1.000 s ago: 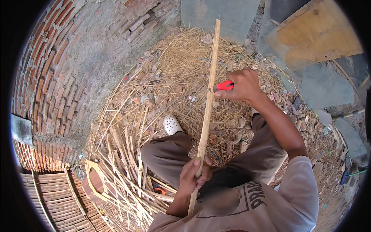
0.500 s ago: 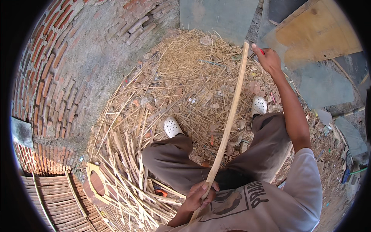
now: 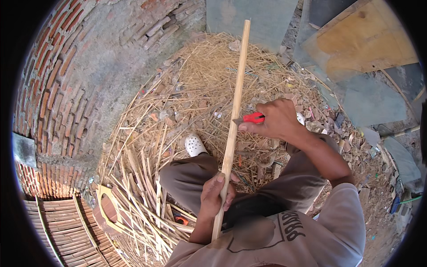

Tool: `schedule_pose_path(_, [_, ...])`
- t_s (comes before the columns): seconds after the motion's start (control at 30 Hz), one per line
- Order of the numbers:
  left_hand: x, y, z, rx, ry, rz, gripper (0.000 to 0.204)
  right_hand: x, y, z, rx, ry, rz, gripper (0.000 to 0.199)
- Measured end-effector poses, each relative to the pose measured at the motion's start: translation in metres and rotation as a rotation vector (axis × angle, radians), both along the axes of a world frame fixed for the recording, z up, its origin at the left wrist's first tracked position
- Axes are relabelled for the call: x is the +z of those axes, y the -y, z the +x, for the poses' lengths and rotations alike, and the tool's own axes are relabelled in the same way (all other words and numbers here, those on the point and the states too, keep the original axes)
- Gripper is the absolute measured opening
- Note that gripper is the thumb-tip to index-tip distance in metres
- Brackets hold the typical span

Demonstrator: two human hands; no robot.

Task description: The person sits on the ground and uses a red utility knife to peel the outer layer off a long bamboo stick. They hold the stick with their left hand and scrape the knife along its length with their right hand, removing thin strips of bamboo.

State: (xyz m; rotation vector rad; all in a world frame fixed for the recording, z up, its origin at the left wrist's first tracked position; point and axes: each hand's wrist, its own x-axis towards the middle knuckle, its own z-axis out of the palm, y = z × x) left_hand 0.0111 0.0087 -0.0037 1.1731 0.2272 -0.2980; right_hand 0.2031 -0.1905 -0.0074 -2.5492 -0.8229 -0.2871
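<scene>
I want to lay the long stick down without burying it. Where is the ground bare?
Bare patches: the grey cement between the brick paving and the straw heap, and the grey slabs on the right. Crowded: the straw heap and cut strips.

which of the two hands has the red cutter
The right hand grips the red cutter against the stick; the left hand only grips the stick lower down.

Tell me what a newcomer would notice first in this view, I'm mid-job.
The long pale bamboo strip running up the middle of the view, held low by the left hand. At mid-length the right hand presses a red-handled knife against its edge. Beneath lies a heap of straw-coloured shavings, with a curved brick wall at left.
</scene>
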Motion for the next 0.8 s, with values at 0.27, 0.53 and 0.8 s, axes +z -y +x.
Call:
schedule_pose_path(0.27, [0.007, 0.004, -0.004, 0.013, -0.014, 0.122, 0.048, 0.002, -0.008, -0.008, 0.136, 0.127, 0.0, 0.069])
schedule_pose_path(0.53, [0.01, 0.0, -0.019, -0.056, -0.023, 0.203, 0.042, -0.001, -0.004, 0.018, 0.0, 0.168, -0.006, 0.074])
schedule_pose_path(0.8, [0.009, -0.002, -0.037, -0.076, -0.052, 0.218, 0.041, -0.003, 0.002, 0.039, -0.102, 0.146, -0.006, 0.071])
